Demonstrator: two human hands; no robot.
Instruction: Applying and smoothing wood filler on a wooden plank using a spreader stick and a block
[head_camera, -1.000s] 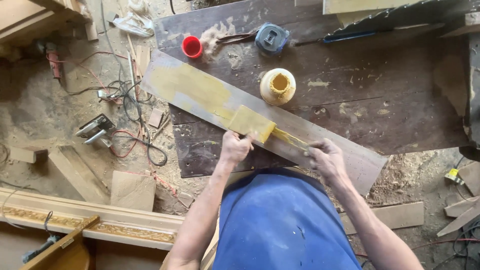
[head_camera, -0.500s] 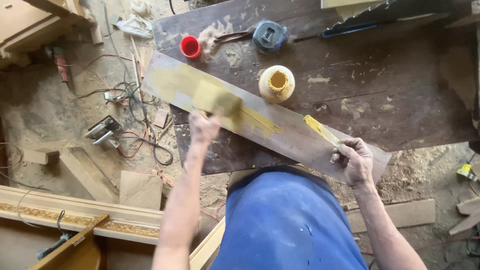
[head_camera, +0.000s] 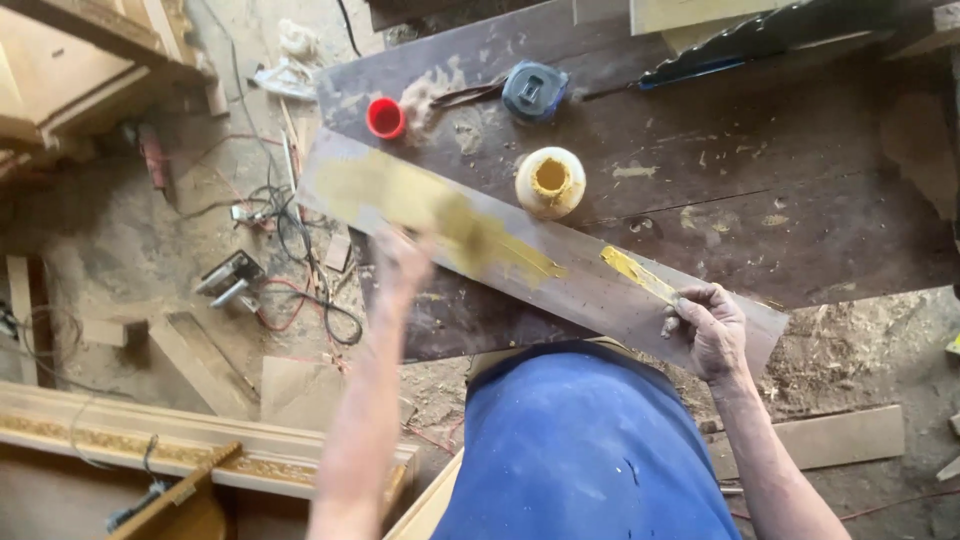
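On the worktop (head_camera: 800, 180), the left hand (head_camera: 400, 262), blurred so its grip could not be told, rubbed yellow filler along the long plank (head_camera: 560, 285) while the right hand (head_camera: 712, 328), fingers closed, pinned the plank's right end near the open pot (head_camera: 550, 182).

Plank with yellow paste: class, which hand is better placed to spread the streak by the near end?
Probably the right hand: it rests on the plank beside that streak. The left hand is blurred, further along over the big smear.
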